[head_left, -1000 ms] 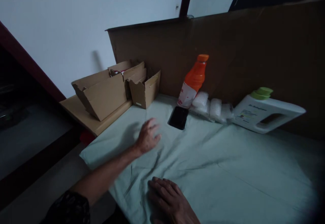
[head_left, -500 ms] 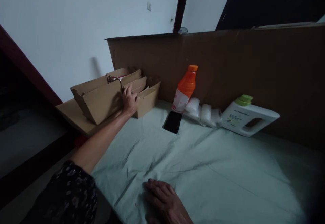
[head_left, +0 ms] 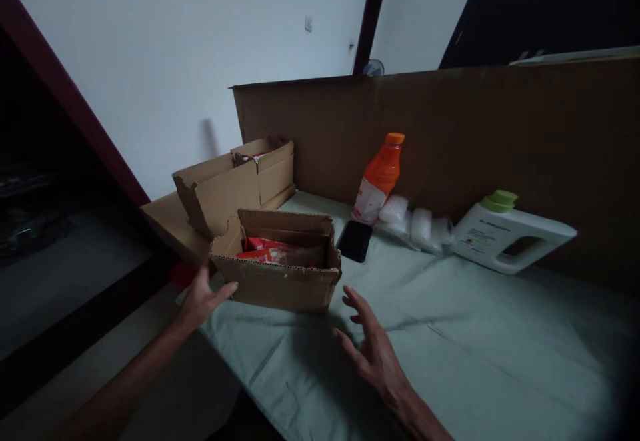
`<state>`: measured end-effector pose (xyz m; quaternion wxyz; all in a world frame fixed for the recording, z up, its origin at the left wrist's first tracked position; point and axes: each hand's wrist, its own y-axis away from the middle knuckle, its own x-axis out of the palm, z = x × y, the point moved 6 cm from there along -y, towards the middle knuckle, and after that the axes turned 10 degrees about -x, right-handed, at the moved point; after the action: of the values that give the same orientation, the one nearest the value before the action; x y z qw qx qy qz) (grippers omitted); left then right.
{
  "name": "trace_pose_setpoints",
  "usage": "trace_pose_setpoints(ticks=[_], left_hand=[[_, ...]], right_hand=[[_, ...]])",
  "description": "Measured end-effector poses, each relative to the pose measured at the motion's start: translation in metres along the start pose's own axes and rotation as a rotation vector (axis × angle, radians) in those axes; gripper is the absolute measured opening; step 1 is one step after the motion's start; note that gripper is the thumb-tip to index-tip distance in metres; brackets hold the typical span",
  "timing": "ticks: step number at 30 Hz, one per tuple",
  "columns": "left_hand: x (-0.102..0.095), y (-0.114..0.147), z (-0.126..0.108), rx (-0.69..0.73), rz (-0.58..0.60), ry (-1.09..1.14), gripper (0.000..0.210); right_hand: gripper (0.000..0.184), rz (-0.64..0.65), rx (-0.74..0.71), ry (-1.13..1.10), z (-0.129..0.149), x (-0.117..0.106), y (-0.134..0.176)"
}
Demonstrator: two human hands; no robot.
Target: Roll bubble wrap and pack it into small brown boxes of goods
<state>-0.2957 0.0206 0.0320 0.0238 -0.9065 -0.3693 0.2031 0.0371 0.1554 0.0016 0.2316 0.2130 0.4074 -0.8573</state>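
An open brown cardboard box [head_left: 280, 281] with red packets [head_left: 263, 248] inside stands on the pale green cloth [head_left: 450, 334] near the table's left front corner. My left hand [head_left: 203, 298] is open just left of the box, fingers spread, close to its left wall. My right hand [head_left: 367, 348] is open to the right of the box and a little nearer to me, fingers spread above the cloth. Neither hand holds anything.
Other cardboard boxes [head_left: 225, 184] stand on a flat board at the back left. Along the tall cardboard wall [head_left: 450, 121] are an orange bottle [head_left: 381, 178], a black phone [head_left: 355, 241], white packets [head_left: 413, 224] and a white jug with a green cap [head_left: 510, 234].
My left hand reached to the boxes at the back left; one box now stands on the cloth in front of me. My right hand lifted off the cloth and opened beside it.
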Motion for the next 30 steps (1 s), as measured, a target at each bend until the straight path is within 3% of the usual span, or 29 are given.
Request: trace_pose_setpoints(ticks=[3,5,7,9,12,16,19,21,24,30], left_hand=[[0.029,0.002,0.013,-0.225,0.287,0.061,0.076],[0.041,0.011,0.014,-0.284,0.333,0.074,0.072],[0.050,0.023,0.011,-0.285,0.331,0.049,0.067],[0.065,0.037,0.003,-0.253,0.373,0.036,0.061],[0.101,0.060,-0.020,-0.150,0.484,0.052,0.055],[0.174,0.083,-0.062,0.036,0.685,0.140,0.056],[0.227,0.092,-0.089,0.131,0.831,0.261,0.062],[0.252,0.090,-0.098,0.162,0.814,0.288,0.070],[0.271,0.086,-0.098,0.157,0.708,0.260,0.077],[0.272,0.086,-0.078,0.107,0.626,0.139,0.076]], right_hand=[[0.072,0.075,0.033,-0.088,0.001,0.025,-0.022],[0.069,0.083,0.055,-0.123,0.008,0.029,-0.029],[0.064,0.052,0.075,-0.130,0.014,0.019,-0.025],[0.058,0.002,0.115,-0.095,0.016,-0.004,-0.011],[0.044,-0.071,0.239,0.011,0.008,-0.055,0.024],[0.035,-0.174,0.435,0.157,-0.013,-0.135,0.075],[0.038,-0.244,0.541,0.226,-0.025,-0.176,0.104],[0.041,-0.275,0.578,0.230,-0.029,-0.187,0.115],[0.043,-0.285,0.598,0.195,-0.033,-0.190,0.122],[0.030,-0.235,0.589,0.135,-0.060,-0.210,0.119]])
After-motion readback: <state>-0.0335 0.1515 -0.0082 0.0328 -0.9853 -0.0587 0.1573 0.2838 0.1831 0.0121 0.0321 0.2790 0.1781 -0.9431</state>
